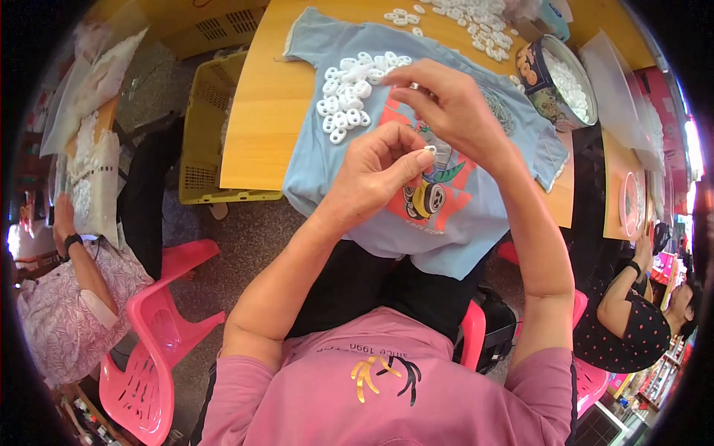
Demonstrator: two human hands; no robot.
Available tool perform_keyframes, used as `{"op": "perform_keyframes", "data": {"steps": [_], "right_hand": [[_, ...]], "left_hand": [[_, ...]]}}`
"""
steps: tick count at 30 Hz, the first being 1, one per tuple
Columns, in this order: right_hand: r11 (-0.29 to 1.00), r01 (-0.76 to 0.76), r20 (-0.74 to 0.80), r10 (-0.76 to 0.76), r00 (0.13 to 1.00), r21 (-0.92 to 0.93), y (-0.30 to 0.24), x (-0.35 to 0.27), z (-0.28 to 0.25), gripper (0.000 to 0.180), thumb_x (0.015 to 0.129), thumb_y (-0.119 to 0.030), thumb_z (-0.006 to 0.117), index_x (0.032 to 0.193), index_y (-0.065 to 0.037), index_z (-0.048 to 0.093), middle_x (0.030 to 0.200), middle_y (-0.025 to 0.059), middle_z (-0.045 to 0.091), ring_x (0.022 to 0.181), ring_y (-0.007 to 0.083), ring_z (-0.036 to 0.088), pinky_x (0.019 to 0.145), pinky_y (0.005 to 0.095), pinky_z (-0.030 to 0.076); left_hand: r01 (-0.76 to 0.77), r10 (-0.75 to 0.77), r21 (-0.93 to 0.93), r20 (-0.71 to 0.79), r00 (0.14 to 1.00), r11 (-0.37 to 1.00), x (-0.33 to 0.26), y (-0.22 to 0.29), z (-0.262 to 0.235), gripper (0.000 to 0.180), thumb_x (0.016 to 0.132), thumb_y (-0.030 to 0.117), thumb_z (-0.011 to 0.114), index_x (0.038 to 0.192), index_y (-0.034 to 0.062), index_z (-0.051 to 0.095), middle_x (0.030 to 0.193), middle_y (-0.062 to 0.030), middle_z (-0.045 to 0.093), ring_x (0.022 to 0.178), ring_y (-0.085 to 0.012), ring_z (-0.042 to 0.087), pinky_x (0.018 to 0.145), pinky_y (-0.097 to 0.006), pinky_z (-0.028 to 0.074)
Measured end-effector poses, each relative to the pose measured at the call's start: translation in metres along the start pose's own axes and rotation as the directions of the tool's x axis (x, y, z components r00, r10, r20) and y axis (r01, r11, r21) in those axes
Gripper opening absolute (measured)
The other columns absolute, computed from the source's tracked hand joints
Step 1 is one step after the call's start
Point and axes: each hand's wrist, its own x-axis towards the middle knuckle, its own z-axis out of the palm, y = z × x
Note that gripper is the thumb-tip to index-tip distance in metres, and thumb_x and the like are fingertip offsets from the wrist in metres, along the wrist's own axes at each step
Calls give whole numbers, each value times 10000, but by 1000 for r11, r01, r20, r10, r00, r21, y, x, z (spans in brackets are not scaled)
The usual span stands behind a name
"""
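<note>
My left hand (383,167) is closed, pinching a small white plastic piece (431,149) between thumb and fingertips above the shirt's printed front. Just beyond it, my right hand (446,100), with a ring on one finger, reaches over the shirt; its curved fingers are apart and their tips are beside a pile of white oval two-hole plastic pieces (346,100). Nothing shows in that hand, though its palm side is partly hidden. The pile lies on a light blue T-shirt (316,160) spread across the table edge and my lap.
More white pieces (483,30) are scattered on the wooden table (256,126) at the back. A round tin (554,82) of white pieces stands at the right. A yellow crate (197,175) is at the left. People work at both sides, beside pink chairs (149,327).
</note>
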Motion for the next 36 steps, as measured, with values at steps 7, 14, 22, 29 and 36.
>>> {"op": "perform_keyframes", "data": {"steps": [7,14,22,29,36], "right_hand": [[924,213,98,-192,977,-318,19,24,28,248,804,-59,694,1051,-87,683,956,94,621,754,235,641,653,333,504],[978,-206,38,205,978,18,-2,4,13,217,832,-83,715,1033,-18,664,857,66,665,687,122,628,628,277,499],[975,-220,-115,215,970,-41,-14,-45,-11,209,843,-41,708,1045,-11,664,866,38,647,688,83,576,619,227,472],[971,-239,-93,239,967,5,-25,-59,-11,277,831,-14,693,1106,-35,669,888,45,627,707,85,590,624,223,477],[924,-291,39,291,956,247,-17,-71,-11,279,920,-51,602,1193,-7,636,913,18,631,735,87,617,622,214,491]], "left_hand": [[27,-27,21,6,1000,999,-1,0,-3,117,933,106,648,970,18,582,846,-30,623,723,-81,574,676,-227,478],[-19,18,-43,-15,1000,999,-1,-1,-1,111,929,111,647,959,21,590,796,10,605,715,-56,573,653,-204,473],[-152,153,17,-117,981,988,3,-8,-3,109,905,40,653,996,15,597,1216,-82,497,879,-87,566,763,-236,480],[-157,158,21,-97,983,987,6,-6,5,109,930,70,638,1014,7,608,1043,-46,603,864,-77,584,760,-227,491],[-63,78,91,-169,983,994,4,-4,7,126,938,94,639,1010,-4,606,886,-15,641,823,-64,595,740,-217,490]]}}
